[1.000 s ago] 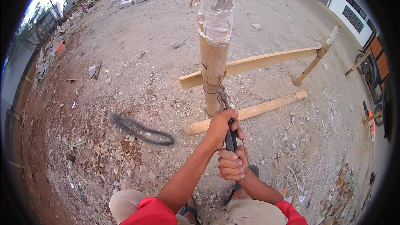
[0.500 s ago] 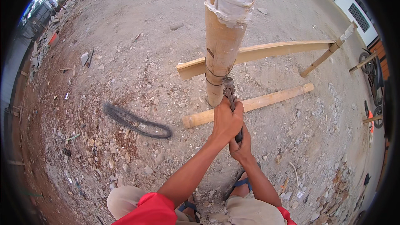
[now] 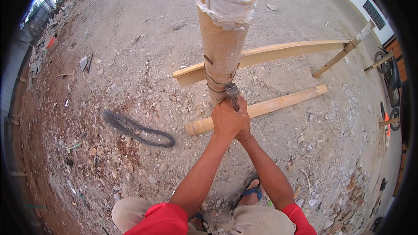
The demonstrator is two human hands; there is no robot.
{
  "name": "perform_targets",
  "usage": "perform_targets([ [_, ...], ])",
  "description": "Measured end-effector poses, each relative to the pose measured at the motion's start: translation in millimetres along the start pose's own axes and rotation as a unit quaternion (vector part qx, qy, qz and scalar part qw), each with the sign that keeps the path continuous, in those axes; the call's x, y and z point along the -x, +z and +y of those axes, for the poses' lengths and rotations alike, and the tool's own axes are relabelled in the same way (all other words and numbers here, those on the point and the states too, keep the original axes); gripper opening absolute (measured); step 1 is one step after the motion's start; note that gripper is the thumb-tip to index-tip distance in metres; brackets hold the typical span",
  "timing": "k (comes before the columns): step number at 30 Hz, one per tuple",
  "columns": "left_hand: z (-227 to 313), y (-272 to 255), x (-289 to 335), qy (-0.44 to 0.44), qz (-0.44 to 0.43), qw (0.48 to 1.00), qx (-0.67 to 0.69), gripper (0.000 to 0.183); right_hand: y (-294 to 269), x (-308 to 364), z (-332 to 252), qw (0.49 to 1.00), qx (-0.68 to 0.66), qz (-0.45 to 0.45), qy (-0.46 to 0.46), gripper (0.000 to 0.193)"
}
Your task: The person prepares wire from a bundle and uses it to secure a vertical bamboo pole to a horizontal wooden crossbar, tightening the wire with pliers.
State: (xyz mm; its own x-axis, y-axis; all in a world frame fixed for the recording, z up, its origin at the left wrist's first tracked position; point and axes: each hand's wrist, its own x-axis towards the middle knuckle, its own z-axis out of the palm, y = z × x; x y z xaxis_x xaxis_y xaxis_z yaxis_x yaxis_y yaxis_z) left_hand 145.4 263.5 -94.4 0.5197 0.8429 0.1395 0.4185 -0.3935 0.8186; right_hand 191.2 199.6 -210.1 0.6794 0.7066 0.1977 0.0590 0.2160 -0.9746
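Note:
In front of me stands a bamboo post (image 3: 224,45), its upper part coated in white. Dark tie wire (image 3: 212,81) loops round it and fixes a split bamboo rail (image 3: 296,51) behind. The metal head of a pair of pincers (image 3: 232,89) meets the wire at the post's near right side. My left hand (image 3: 227,118) is closed round the pincers below the head. My right hand (image 3: 244,131), partly hidden behind the left, is closed on the handles lower down. The handles are mostly covered by my hands.
A bundle of dark wire (image 3: 139,129) lies on the stony ground to the left. Beyond the post's foot lies a loose bamboo piece (image 3: 287,101). A shorter bamboo stake (image 3: 337,58) bears the rail's right end. Bicycles or motorbikes (image 3: 392,80) stand far right.
The pincers' head has tilted toward me and my hands have drawn closer together, the right one now more hidden. The post appears farther left and leans more in view.

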Motion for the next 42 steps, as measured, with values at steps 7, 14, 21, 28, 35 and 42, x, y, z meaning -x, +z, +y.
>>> perform_targets([
  [7, 13.4, -54.7, 15.2, -0.04, -0.124, 0.991, 0.022, 0.067, 0.2, 73.9, -83.1, 0.968, -0.074, -0.108, 0.214, 0.019],
  [14, 79.1, -115.4, 55.8, -0.029, -0.514, 0.728, 0.454, 0.039, 13.2, 134.8, -157.8, 0.405, -0.744, -0.467, 0.254, 0.026],
  [21, 74.5, -32.5, 49.0, -0.206, -0.313, 0.812, 0.446, 0.029, -22.8, 136.9, -160.7, 0.572, -0.732, -0.232, 0.288, 0.024],
  [28, 12.6, 1.2, 73.0, -0.106, -0.291, 0.922, 0.232, 0.03, -23.3, 171.5, -114.5, 0.761, -0.508, 0.046, 0.402, 0.042],
  [35, -29.7, -43.5, 49.6, -0.162, -0.399, 0.868, 0.248, 0.035, -13.1, 169.2, -93.5, 0.922, 0.028, 0.085, 0.377, 0.087],
  [42, -48.3, -117.1, 57.5, -0.146, -0.439, 0.866, 0.191, 0.047, -22.6, 155.1, -134.0, 0.941, -0.057, -0.071, 0.326, 0.086],
])
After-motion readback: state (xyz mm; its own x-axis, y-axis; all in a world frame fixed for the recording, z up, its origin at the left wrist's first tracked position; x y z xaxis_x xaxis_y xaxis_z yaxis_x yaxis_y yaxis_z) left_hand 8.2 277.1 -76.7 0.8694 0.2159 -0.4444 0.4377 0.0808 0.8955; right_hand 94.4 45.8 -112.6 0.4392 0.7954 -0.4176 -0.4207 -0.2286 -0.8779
